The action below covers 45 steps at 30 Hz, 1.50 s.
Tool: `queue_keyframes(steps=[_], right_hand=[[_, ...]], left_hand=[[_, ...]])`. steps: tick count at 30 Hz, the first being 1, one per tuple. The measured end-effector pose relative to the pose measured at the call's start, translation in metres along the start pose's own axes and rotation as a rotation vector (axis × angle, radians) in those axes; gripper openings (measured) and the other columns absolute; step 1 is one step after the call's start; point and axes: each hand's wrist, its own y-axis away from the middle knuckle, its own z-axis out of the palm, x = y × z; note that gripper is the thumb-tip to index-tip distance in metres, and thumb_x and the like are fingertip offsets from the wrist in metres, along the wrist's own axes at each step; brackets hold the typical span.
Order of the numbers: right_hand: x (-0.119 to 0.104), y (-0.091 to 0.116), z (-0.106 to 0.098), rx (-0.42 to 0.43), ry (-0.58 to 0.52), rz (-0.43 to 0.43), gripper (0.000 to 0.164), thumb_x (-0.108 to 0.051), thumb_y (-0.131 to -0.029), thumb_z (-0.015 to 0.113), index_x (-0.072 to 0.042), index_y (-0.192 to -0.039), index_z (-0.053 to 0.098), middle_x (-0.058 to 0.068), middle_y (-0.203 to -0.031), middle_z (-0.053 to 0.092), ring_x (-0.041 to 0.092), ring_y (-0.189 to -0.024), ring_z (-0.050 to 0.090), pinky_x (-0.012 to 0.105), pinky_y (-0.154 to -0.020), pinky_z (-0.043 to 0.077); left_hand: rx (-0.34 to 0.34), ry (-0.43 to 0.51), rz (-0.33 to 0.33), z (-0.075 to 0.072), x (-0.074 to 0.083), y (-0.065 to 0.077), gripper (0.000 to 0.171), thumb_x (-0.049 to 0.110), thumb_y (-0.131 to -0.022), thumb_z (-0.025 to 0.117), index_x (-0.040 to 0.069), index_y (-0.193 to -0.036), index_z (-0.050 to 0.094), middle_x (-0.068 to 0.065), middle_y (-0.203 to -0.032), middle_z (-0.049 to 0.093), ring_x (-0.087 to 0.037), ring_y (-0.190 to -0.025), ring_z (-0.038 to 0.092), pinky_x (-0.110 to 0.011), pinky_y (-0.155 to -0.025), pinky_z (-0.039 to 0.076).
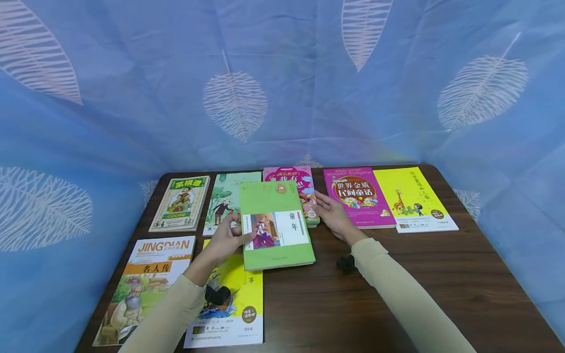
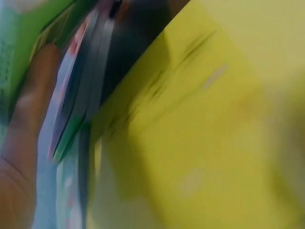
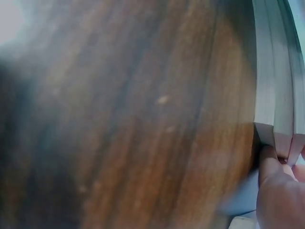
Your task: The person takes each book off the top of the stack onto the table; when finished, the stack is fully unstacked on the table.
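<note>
My left hand grips the left edge of a light green book, thumb over its picture cover. This book is held above the table and overlaps a mint green book and a pink book. The pink book tops a stack, whose page edges show in the right wrist view. At the stack's right edge, my right hand holds the near corner between thumb and fingers. In the left wrist view, the left hand lies along the green book's edge; part of the fingers is hidden.
A magenta book and a yellow book lie at the back right. At the left are a small green-bordered book and a white magazine-like book. Another yellow book lies under my left forearm on the dark wooden table.
</note>
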Motion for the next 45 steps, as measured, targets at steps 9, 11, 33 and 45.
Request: queue_keyframes(steps=[9,11,33,45], right_hand=[[-0.002,0.001,-0.006,-0.057,-0.005,0.010,0.061,-0.018,-0.113,0.050,-0.017,-0.168,0.025,0.014,-0.175,0.025,0.032,-0.162,0.027,0.051,-0.128,0.032],[-0.002,0.001,-0.007,-0.064,0.005,0.011,0.061,-0.020,-0.113,0.050,-0.018,-0.168,0.026,0.013,-0.175,0.025,0.032,-0.162,0.027,0.052,-0.128,0.031],[-0.005,-0.001,-0.011,-0.112,0.017,0.024,0.062,-0.019,-0.113,0.049,-0.020,-0.169,0.023,0.013,-0.176,0.020,0.034,-0.162,0.025,0.056,-0.128,0.028],[-0.005,0.000,-0.010,-0.108,0.017,0.035,0.062,-0.020,-0.113,0.049,-0.021,-0.169,0.023,0.012,-0.176,0.022,0.033,-0.162,0.026,0.056,-0.128,0.029]], left_hand=[[-0.201,0.101,-0.060,0.041,-0.032,0.062,0.056,0.008,-0.101,0.068,0.004,-0.141,0.028,-0.019,-0.118,0.073,-0.025,-0.094,0.079,-0.039,-0.076,0.066],[-0.226,0.115,-0.058,0.049,-0.039,0.070,0.057,0.006,-0.100,0.068,0.002,-0.140,0.028,-0.020,-0.116,0.073,-0.025,-0.093,0.079,-0.039,-0.075,0.066],[-0.279,-0.162,-0.132,0.054,-0.035,0.085,0.065,0.005,-0.095,0.075,-0.010,-0.147,0.040,-0.018,-0.113,0.066,-0.025,-0.087,0.078,-0.041,-0.067,0.066],[-0.322,-0.314,-0.131,0.042,-0.015,0.092,0.058,0.001,-0.095,0.074,-0.012,-0.146,0.050,-0.016,-0.114,0.069,-0.024,-0.078,0.077,-0.039,-0.069,0.066]])
